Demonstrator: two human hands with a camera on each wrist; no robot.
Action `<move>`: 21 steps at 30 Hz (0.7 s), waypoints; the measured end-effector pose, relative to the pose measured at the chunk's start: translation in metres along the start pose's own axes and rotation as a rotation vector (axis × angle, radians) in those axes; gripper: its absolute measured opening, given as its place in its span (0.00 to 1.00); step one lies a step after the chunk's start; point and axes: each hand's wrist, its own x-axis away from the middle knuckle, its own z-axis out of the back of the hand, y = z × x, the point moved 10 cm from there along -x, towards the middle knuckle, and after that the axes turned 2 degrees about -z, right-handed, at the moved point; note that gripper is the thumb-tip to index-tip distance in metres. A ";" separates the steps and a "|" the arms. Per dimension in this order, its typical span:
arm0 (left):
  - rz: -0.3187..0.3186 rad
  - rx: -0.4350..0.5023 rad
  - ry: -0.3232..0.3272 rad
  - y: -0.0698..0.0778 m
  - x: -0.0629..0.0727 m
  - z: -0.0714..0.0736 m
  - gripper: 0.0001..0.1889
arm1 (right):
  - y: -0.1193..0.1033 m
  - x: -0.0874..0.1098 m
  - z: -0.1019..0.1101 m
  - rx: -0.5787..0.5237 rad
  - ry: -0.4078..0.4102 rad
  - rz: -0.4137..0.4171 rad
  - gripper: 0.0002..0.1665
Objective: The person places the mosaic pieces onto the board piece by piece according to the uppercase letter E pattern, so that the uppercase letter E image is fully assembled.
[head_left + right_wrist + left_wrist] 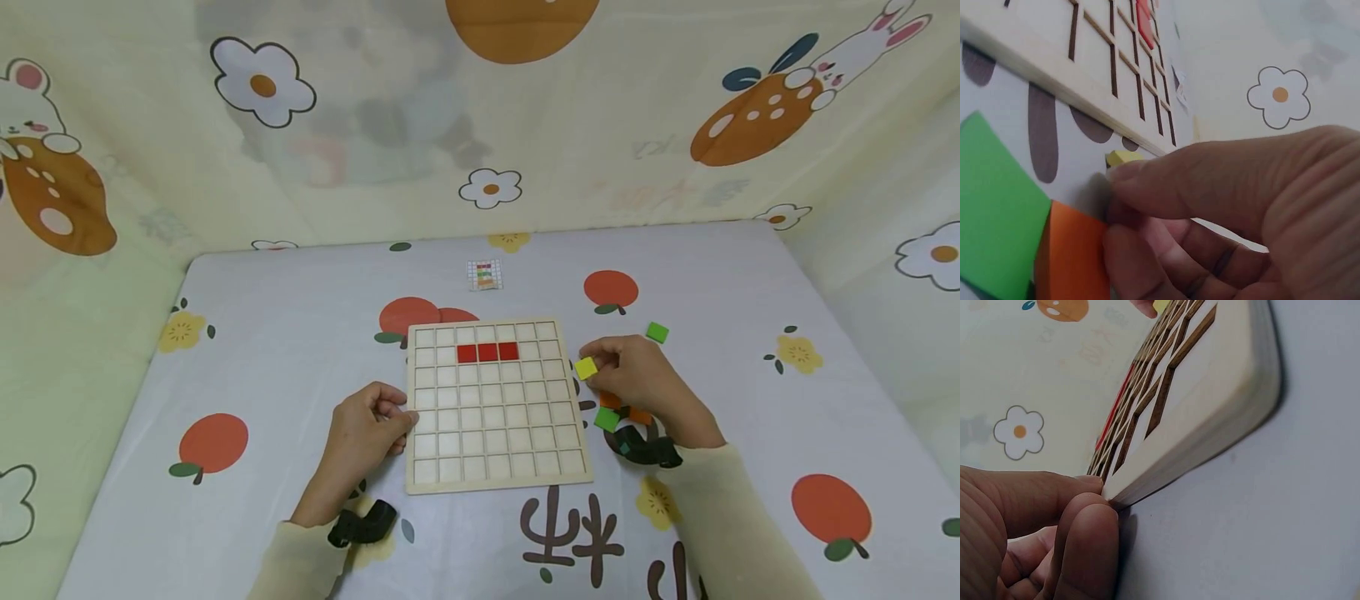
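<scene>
A wooden grid board point(498, 475) lies flat on the table, with three red square tiles point(487, 352) side by side in its second row. My left hand point(371, 421) holds the board's left edge, thumb over the rim and curled fingers against its side. To the right of the board, my right hand point(637, 371) pinches a yellow square tile point(586, 368) between thumb and fingers. Below that hand are a green tile point(607, 419) and orange tiles point(1079, 256), partly hidden by it in the head view.
Another green tile point(657, 332) lies alone beyond the right hand. Behind the board, a small card point(484, 274) bears a printed grid with coloured squares. A patterned cloth covers the table point(285, 333), and a printed curtain point(375, 167) rises behind it.
</scene>
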 end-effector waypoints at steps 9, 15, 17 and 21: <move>0.014 0.007 -0.007 -0.003 0.000 0.000 0.11 | -0.007 -0.002 -0.002 0.119 0.007 0.025 0.16; 0.017 -0.001 -0.006 -0.003 -0.001 0.000 0.11 | -0.017 0.000 0.000 0.093 0.047 0.026 0.17; 0.018 -0.006 -0.004 -0.002 -0.001 0.000 0.11 | -0.024 0.000 -0.002 0.085 0.052 0.041 0.17; 0.019 -0.019 0.003 -0.002 -0.001 0.000 0.11 | -0.039 -0.004 -0.012 0.073 0.046 0.080 0.18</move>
